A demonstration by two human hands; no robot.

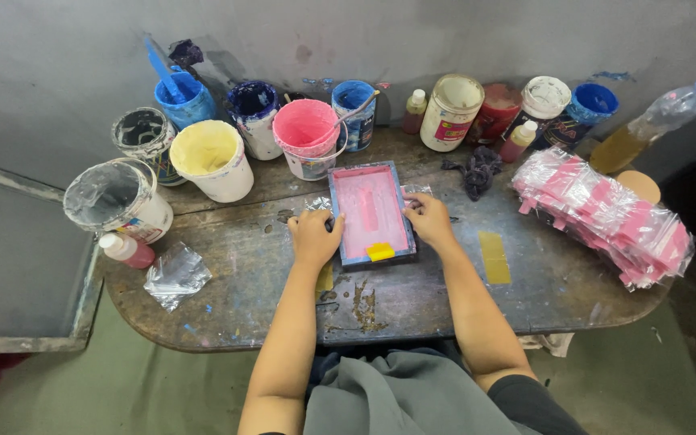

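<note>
At the bottom of the frame I see my grey clothing and my two forearms reaching up to the middle of the picture. My left hand [313,236] rests with curled fingers against the left edge of a small printing frame [370,212], and my right hand [428,219] presses with bent fingers on its right edge. So both hands are closed loosely on the sides of the frame and hold it flat on the table [412,298]. The frame is rectangular, with a blue border and pink ink inside, and a yellow tape piece [380,251] sits at its near edge. It lies in the centre of the picture, on the worn dark table.

To the right of my right arm a yellow strip [494,257] lies on the table. At the lower left there is a crumpled clear plastic bag [176,275] and a small bottle [126,248] with red liquid.

Further up, at the right, a stack of pink items in clear bags [606,216] lies near the table edge. A dark rag [478,170] lies above my right hand.

Along the wall at the top stand the paint tubs: a yellow tub [212,159], a pink tub [308,135] just behind the frame, blue tubs [184,98] and a white jar [451,111].
</note>
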